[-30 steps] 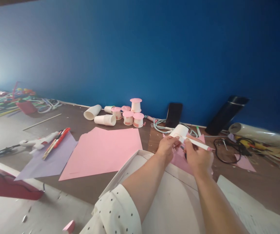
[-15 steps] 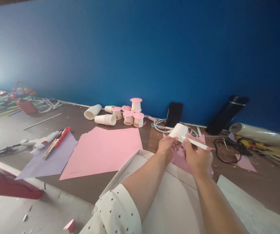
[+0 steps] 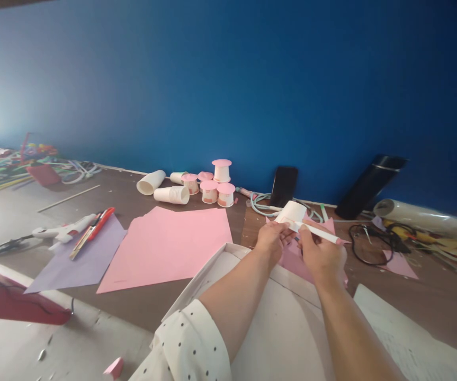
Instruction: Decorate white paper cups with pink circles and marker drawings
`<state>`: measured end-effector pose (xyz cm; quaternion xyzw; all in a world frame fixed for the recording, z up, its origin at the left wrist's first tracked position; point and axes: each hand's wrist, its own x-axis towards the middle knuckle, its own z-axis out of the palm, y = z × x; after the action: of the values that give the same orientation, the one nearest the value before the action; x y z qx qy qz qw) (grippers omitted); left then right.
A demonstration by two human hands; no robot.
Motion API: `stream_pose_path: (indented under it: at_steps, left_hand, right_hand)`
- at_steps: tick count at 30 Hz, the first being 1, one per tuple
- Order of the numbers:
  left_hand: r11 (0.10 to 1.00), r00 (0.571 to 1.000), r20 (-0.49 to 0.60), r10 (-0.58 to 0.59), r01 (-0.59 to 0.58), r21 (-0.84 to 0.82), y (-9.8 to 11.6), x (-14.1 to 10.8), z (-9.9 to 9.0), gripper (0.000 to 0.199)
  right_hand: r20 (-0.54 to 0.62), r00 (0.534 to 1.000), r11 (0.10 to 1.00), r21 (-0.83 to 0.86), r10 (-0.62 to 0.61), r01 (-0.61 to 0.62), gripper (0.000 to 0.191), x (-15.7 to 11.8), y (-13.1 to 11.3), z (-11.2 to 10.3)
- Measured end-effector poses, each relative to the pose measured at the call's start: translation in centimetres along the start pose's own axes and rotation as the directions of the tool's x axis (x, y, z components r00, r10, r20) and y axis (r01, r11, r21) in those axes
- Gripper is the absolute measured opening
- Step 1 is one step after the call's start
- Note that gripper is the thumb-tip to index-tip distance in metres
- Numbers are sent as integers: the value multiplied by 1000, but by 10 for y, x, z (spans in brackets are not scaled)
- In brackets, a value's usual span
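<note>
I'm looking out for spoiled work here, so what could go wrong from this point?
The slim white pen with a pink end in the right hand might skid on the curved white paper cup in the left hand, leaving a stray mark. The highest pink-topped white cup appears perched on others, so a knock could topple it.

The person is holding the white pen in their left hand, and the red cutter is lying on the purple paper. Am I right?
Not quite: the head view shows the white pen in the right hand; the left hand holds the white cup. The red cutter is lying on the purple paper, as you said.
</note>
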<state>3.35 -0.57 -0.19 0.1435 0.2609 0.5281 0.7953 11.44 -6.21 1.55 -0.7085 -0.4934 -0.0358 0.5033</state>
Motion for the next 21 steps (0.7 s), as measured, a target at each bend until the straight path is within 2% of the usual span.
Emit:
stream_pose_path:
  at_steps: [15,21]
  left_hand:
    - [1000,1000,-2,-3,3,-11,1,1,0,14]
    - [1000,1000,-11,-7,7,-8,3,1,2,13]
  right_hand:
    - [-7,1000,1000,-2,2,-2,45,0,0,0]
    - [26,999,999,4,33,-33,45,1,0,-1]
